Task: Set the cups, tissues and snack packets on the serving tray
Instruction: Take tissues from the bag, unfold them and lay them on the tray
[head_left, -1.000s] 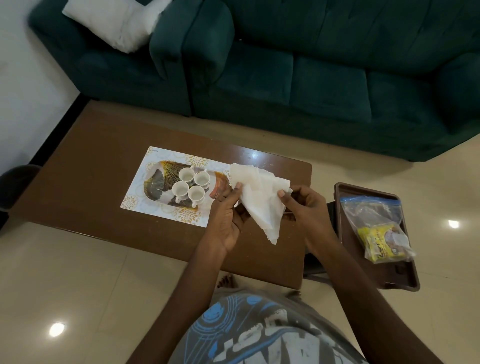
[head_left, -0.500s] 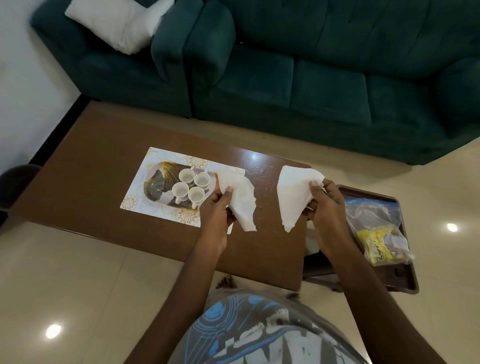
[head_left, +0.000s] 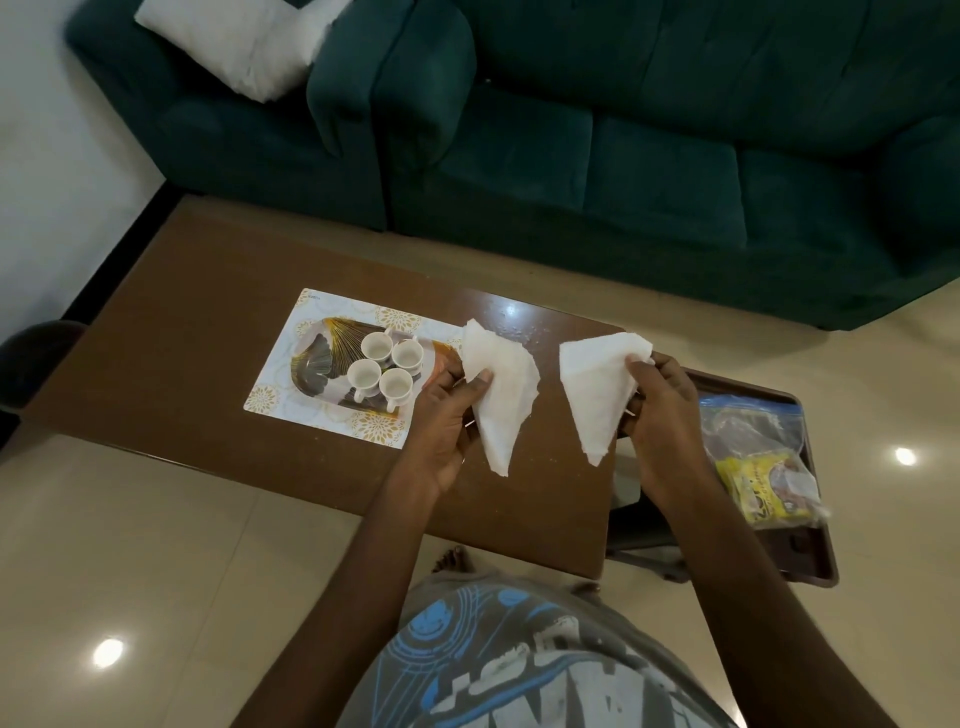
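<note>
1. A dark green upholstered sofa (head_left: 623, 156) filled the upper frame, with a white pillow (head_left: 244, 47) at upper left.
2. A brown rectangular wooden table (head_left: 182, 322) crossed the centre.
3. A dark brown plastic tray (head_left: 826, 551) at the right edge carried a clear zip bag of snack packets (head_left: 753, 441).
4. A white flower-patterned rectangular serving tray (head_left: 311, 317) lay on the table, left of centre.
5. The left hand (head_left: 447, 415) pinched the first white paper tissue (head_left: 498, 395) between thumb and fingers, over the serving tray's right end.
6. The right hand (head_left: 660, 410) gripped the second white paper tissue (head_left: 597, 384), held apart from the first, over the table's right end.
7. Four small white ceramic cups (head_left: 376, 345) stood clustered on the serving tray.
</note>
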